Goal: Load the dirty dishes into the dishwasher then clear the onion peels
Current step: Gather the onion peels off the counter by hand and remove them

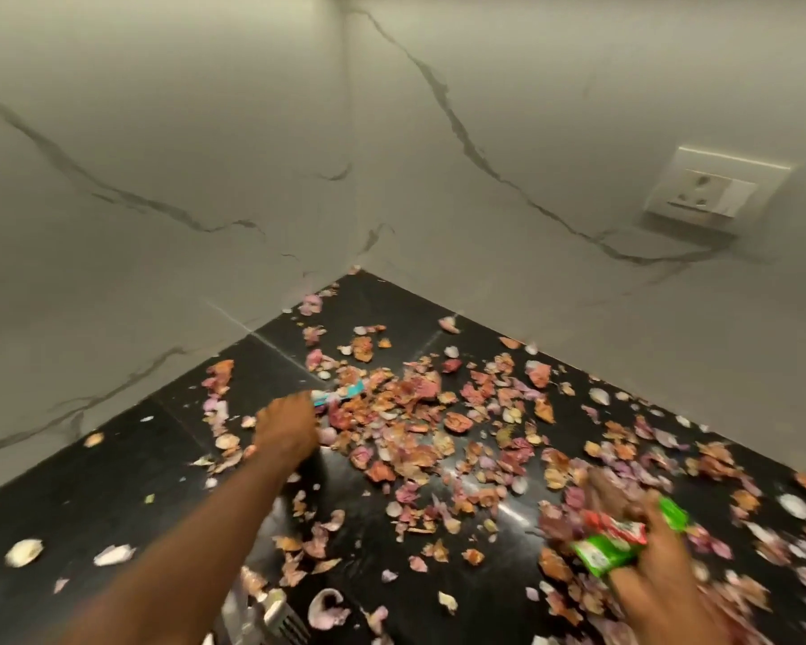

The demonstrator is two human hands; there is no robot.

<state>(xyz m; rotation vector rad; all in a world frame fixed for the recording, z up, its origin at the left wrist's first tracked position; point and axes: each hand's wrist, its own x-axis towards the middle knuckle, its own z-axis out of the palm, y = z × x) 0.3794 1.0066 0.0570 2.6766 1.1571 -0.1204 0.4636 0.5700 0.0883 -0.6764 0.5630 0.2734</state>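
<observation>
Onion peels (419, 412) lay scattered across the desk (112, 495), thickest toward the far corner where two walls (159, 155) met. A wall socket (713, 193) sat on the right wall. The left hand (287, 428) reached into the heap's left side, touching a small packet (340, 394); the right hand (643, 551) held a wrapper (620, 537) near the desk's right edge.

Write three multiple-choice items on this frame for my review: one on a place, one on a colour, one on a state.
1. Where is the socket?
A. right wall
B. left wall
C. counter

2. What colour is the counter?
A. white
B. black
C. brown

3. What is the right hand doing?
A. lying flat and empty
B. pressing the wall
C. holding a wrapper

Key: 1 A, it sits on the wall right of the corner; 2 B, black shows between the peels; 3 C, fingers curl round the green and red wrapper.
</observation>
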